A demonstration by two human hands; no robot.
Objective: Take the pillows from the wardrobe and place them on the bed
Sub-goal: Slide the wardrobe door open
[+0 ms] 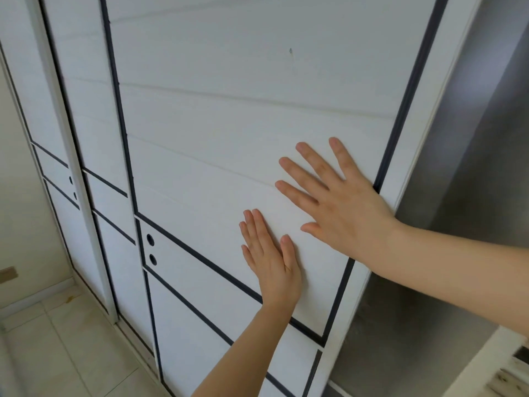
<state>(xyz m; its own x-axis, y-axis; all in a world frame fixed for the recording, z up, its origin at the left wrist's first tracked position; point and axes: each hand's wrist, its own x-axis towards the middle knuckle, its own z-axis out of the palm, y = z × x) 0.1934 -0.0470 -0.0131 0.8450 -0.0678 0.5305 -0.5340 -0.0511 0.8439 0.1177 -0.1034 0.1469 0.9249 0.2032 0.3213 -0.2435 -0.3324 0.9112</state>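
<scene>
A white wardrobe with dark trim lines fills the view. Both palms lie flat on its nearest sliding door point(229, 124). My left hand point(272, 259) presses the lower part of the panel, fingers close together and pointing up. My right hand point(337, 202) rests higher and to the right, fingers spread, its heel at the door's right edge. Right of that edge a grey, shadowed opening point(458, 181) into the wardrobe shows. No pillows and no bed are in view.
Two more white door panels point(86, 124) stand further left, with paired round holes point(151, 249) in the doors. Pale floor tiles point(57, 353) run along the wardrobe's base. A beige wall point(17, 210) with a socket closes the left side. A white shelf edge point(486, 365) shows at bottom right.
</scene>
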